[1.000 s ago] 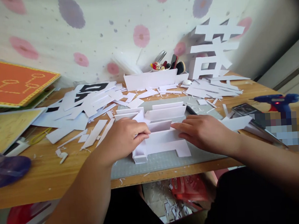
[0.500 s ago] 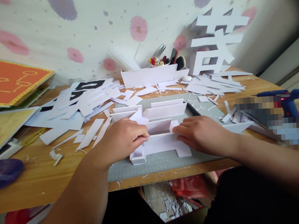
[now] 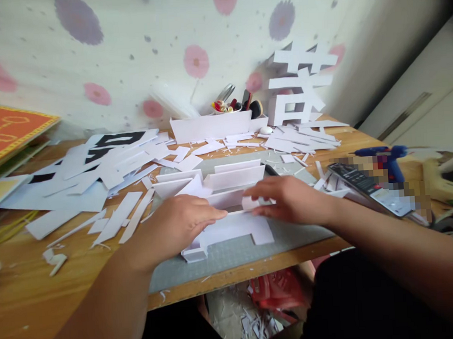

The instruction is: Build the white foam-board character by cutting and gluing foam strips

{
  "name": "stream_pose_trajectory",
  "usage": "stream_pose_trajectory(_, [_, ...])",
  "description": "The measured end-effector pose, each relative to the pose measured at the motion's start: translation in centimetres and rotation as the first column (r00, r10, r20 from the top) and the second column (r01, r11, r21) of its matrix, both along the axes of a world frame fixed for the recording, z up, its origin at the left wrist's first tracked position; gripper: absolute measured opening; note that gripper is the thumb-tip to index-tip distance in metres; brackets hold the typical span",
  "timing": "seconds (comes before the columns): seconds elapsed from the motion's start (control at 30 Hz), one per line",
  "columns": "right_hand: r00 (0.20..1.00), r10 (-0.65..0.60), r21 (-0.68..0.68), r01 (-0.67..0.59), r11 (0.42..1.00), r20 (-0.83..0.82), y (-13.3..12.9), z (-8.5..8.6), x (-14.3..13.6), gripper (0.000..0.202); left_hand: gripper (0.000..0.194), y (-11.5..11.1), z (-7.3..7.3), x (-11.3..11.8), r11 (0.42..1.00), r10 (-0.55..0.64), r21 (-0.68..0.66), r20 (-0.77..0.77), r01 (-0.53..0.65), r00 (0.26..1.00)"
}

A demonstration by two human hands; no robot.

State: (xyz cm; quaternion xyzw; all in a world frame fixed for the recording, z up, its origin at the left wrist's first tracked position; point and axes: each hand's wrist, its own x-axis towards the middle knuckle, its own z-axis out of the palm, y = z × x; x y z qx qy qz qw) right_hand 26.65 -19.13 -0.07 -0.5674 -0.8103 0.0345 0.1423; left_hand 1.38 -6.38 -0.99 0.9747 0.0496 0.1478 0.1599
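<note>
hands palm-down, left hand [image 3: 178, 224], right hand [image 3: 285, 199], pressing paper piece [image 3: 233, 228]

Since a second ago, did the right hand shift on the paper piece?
Yes. The right hand has lifted its fingertips onto the top edge of the white paper piece, toward the left hand.
</note>
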Motion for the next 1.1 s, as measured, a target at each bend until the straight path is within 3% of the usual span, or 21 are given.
stream_pose_trajectory(0.1, [0.954, -0.295, 0.105, 0.299, 0.949, -0.050, 0.6, 0.5, 3.2, 0.027, 0.032, 0.2, -0.1, 0.0, 1.000, -0.003, -0.001, -0.012, 0.003, 1.000])
stream_pose_trajectory(0.17, [0.871, -0.481, 0.015, 0.482, 0.876, 0.105, 1.1, 0.5, 5.2, 0.029, 0.032, 0.3, -0.2, -0.1, 1.000, 0.000, 0.009, -0.013, 0.001, 1.000])
stream_pose_trajectory(0.23, [0.816, -0.513, -0.112, 0.554, 0.825, 0.265, 1.4, 0.1, 6.4, 0.032, 0.033, 0.4, -0.2, -0.1, 1.000, 0.007, 0.014, -0.015, -0.007, 1.000])
stream_pose_trajectory(0.3, [0.821, -0.472, -0.181, 0.543, 0.820, 0.321, 1.7, -0.5, 6.9, 0.040, 0.037, 0.4, -0.2, -0.1, 1.000, 0.015, 0.025, -0.027, -0.015, 1.000])
stream_pose_trajectory(0.47, [0.857, -0.421, -0.199, 0.487, 0.851, 0.296, 2.0, -1.1, 6.4, 0.052, 0.043, 0.3, 0.0, 0.2, 0.998, -0.012, 0.060, -0.007, 0.013, 1.000])
stream_pose_trajectory(0.67, [0.842, -0.495, -0.166, 0.531, 0.831, 0.213, 1.5, 1.0, 7.2, 0.049, 0.046, 0.7, -0.4, 0.1, 0.997, -0.058, 0.057, 0.037, 0.055, 0.998])
stream_pose_trajectory(0.73, [0.825, -0.557, -0.144, 0.564, 0.813, 0.089, 0.7, 1.9, 8.0, 0.042, 0.048, 0.7, -0.5, 0.0, 0.997, -0.054, 0.055, 0.015, 0.053, 0.998])
stream_pose_trajectory(0.8, [0.800, -0.574, -0.146, 0.556, 0.818, -0.175, -0.5, 2.8, 8.6, 0.041, 0.047, 0.5, -0.4, -0.1, 0.998, -0.046, 0.052, -0.021, 0.047, 0.999])
stream_pose_trajectory(0.9, [0.743, -0.370, -0.078, 0.397, 0.914, -0.558, -2.5, 3.8, 8.6, 0.057, 0.042, 0.1, -0.1, -0.3, 0.998, -0.043, 0.044, -0.074, 0.046, 0.996])
stream_pose_trajectory(0.97, [0.753, -0.235, 0.003, 0.300, 0.954, -0.614, -3.7, 4.3, 8.0, 0.064, 0.039, -0.2, 0.1, -0.4, 0.998, -0.049, 0.024, -0.107, 0.052, 0.993])
stream_pose_trajectory(1.1, [0.770, -0.136, 0.058, 0.219, 0.974, -0.623, -5.0, 4.7, 6.3, 0.080, 0.040, -0.6, 0.7, -0.4, 0.998, -0.051, -0.041, -0.155, 0.045, 0.987])
